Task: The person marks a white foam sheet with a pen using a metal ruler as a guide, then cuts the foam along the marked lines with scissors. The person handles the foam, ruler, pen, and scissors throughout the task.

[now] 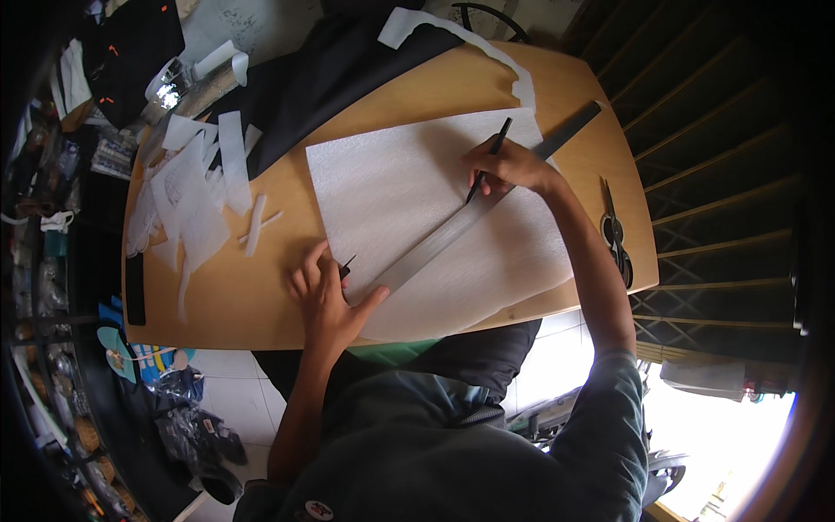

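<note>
A large white textured sheet (391, 174) lies on the wooden table. Diagonally across it runs a long metal ruler (428, 247), its upper right end reaching past the sheet. My right hand (509, 167) grips a black pen (502, 137), tip down at the ruler's upper edge, and rests partly over the ruler. Near the ruler's lower left end is my left hand (326, 294), thumb stretched to the ruler and fingers curled around a small dark tool (346, 268) with a thin pointed tip. Most of that tool is hidden by the fingers.
White scraps (193, 187) pile up on the left of the wooden table (270, 300). Black fabric (322, 87) covers the far left edge. Scissors (614, 239) lie at the right edge, a black flat bar (135, 289) at the left. A curved white strip (487, 48) lies at the back.
</note>
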Tool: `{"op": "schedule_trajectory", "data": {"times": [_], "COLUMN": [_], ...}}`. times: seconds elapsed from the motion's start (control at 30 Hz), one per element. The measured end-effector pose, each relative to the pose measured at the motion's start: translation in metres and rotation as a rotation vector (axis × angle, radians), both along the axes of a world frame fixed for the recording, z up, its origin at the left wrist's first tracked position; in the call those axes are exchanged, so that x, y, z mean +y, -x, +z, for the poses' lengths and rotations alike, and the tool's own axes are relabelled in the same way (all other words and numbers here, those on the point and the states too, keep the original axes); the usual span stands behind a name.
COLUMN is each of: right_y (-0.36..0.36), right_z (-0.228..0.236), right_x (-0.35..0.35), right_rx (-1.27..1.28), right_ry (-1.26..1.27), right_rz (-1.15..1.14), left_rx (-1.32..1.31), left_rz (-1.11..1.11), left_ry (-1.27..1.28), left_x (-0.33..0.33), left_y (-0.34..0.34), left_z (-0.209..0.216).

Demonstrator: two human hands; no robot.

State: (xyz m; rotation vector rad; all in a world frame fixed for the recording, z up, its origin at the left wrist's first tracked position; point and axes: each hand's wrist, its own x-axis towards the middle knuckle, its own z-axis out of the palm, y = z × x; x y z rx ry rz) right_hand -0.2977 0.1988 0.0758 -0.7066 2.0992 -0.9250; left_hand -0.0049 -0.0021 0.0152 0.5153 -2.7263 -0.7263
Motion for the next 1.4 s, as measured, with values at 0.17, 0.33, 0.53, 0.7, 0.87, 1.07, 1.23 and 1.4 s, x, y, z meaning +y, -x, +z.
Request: {"op": "schedule_trajectory", "data": {"times": [0.17,0.33,0.53,0.7,0.87,1.07,1.23,1.4], "right_y": [0.071,0.135,0.128,0.076,0.067,0.062,0.054,0.034], "right_z": [-0.007,-0.001,-0.008,-0.036,-0.055,-0.058,-0.060,-0.049], "right_x": [0.050,0.099,0.127,0.117,0.125,0.141,0.150,0.135], "right_rx": [0.046,0.135,0.689,0.647,1.134,1.182,1.157,1.215], "right_ry": [0.005,-0.075,0.338,0.193,0.341,0.387,0.305,0.185], "right_rz": [-0.185,-0.460,-0.523,-0.383,-0.215,-0.219,-0.162,-0.262], "left_rx": [-0.011,-0.024,-0.032,-0.032,-0.012,0.031,-0.039,0.010], "left_rz": [0.015,0.019,0.008,0.002,-0.029,-0.038,-0.054,-0.066], "left_ry": [-0.038,-0.049,0.000,0.029,0.098,0.126,0.137,0.111], "left_x": [0.001,0.001,0.002,0.001,0.000,0.000,-0.001,-0.001], "left_y": [0.000,0.000,0.000,-0.003,-0.001,-0.005,-0.005,-0.005], "left_z": [-0.003,0.000,-0.003,0.001,0.001,-0.003,-0.005,-0.002]}}
